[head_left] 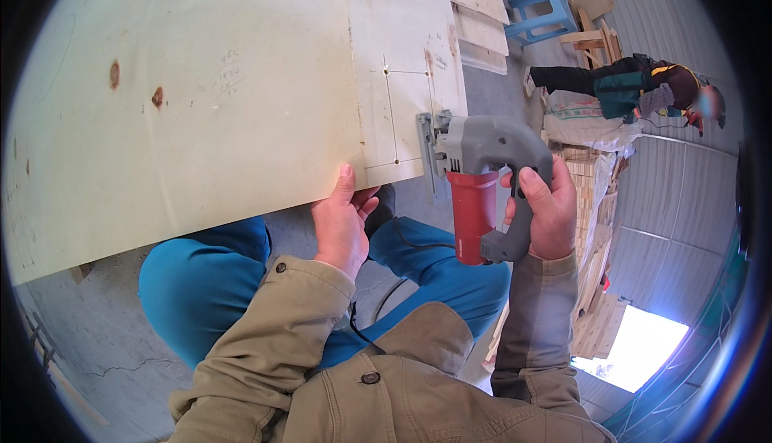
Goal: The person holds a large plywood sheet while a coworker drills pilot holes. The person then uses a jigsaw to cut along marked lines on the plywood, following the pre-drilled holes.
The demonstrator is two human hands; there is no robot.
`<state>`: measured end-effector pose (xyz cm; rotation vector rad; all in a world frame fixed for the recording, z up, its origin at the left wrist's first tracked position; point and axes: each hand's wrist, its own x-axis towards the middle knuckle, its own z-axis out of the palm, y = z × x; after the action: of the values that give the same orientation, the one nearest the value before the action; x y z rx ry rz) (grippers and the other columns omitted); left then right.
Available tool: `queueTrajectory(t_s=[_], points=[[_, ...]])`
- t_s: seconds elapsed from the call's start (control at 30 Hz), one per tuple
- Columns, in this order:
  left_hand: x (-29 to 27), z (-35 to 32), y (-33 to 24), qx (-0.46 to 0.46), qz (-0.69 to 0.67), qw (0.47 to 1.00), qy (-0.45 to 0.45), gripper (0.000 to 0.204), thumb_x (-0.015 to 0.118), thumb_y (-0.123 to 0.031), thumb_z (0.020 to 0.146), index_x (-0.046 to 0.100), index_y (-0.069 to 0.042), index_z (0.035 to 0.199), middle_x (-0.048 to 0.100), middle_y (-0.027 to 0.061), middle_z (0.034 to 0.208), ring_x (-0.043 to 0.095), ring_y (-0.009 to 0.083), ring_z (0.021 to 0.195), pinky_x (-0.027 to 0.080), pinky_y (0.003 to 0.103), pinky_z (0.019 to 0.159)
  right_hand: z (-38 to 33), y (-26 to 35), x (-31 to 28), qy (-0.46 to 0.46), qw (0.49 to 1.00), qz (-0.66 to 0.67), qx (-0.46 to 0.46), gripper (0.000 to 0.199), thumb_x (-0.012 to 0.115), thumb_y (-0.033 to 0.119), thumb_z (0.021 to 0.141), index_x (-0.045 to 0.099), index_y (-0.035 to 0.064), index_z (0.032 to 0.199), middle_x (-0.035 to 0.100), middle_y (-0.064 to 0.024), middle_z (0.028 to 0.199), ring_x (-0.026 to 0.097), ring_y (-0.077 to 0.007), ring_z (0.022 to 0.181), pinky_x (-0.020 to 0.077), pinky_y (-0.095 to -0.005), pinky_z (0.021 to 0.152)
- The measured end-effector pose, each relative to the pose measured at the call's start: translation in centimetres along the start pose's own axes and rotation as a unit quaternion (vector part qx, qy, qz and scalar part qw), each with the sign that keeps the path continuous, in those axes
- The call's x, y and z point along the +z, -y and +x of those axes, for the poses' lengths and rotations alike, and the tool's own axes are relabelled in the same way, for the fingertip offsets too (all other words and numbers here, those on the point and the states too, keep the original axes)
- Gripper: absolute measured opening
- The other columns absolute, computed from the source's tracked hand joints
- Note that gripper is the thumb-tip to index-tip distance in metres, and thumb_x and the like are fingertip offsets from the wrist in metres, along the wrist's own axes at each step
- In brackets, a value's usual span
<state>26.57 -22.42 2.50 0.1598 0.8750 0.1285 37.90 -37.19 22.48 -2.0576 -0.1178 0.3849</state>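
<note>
You have the board (257, 65) spread across the upper left. Your jigsaw (474, 210) is at its right edge, by the near corner; whether they touch is unclear. Your right hand (551, 208) grasps the jigsaw; your left hand (342, 222) grips the board's near edge, thumb on top. Holes (387, 72) dot the drawn lines (392, 113).

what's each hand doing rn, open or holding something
Left hand: holding the edge of the wooden board, thumb on top.
Right hand: closed around the handle of the red and grey jigsaw.
</note>
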Motion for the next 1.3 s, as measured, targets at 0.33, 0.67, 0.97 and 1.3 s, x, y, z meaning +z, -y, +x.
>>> queueTrajectory(t_s=[0.33,0.67,0.97,1.3], points=[[0.1,-0.1,-0.1,0.004,0.002,1.000,-0.010,0.038,0.064,-0.036,0.104,0.060,-0.009,0.131,0.071,0.0084,0.116,0.069,0.0200,0.098,0.053,0.028,0.075,0.3,0.0,-0.1,-0.001,1.000,0.001,0.005,0.030,0.068,0.019,0.099,0.054,-0.0003,0.116,0.069,-0.0117,0.091,0.061,-0.0126,0.058,0.0503,-0.0272,0.052],[0.1,0.0,0.0,0.000,0.000,1.000,-0.002,0.039,0.064,-0.036,0.104,0.059,-0.010,0.133,0.071,0.0078,0.116,0.069,0.0195,0.098,0.052,0.028,0.075,0.7,0.0,-0.1,0.009,1.000,0.004,-0.008,0.030,0.068,0.020,0.099,0.053,-0.0004,0.115,0.069,-0.0122,0.092,0.061,-0.0130,0.058,0.0504,-0.0272,0.052],[0.1,0.0,0.0,0.000,0.000,1.000,-0.005,0.039,0.064,-0.036,0.104,0.059,-0.010,0.133,0.071,0.0075,0.116,0.069,0.0191,0.098,0.052,0.028,0.075,1.0,-0.1,-0.2,0.014,1.000,0.009,-0.006,0.031,0.069,0.020,0.099,0.053,-0.0002,0.116,0.069,-0.0127,0.093,0.061,-0.0134,0.059,0.0508,-0.0272,0.052],[-0.1,0.1,0.1,0.004,0.007,1.000,0.000,0.038,0.064,-0.036,0.105,0.059,-0.011,0.133,0.070,0.0071,0.117,0.070,0.0189,0.099,0.052,0.028,0.076,1.2,0.1,0.0,0.013,1.000,0.015,-0.007,0.030,0.069,0.020,0.099,0.053,0.0001,0.115,0.069,-0.0140,0.093,0.062,-0.0143,0.059,0.0517,-0.0280,0.053]])
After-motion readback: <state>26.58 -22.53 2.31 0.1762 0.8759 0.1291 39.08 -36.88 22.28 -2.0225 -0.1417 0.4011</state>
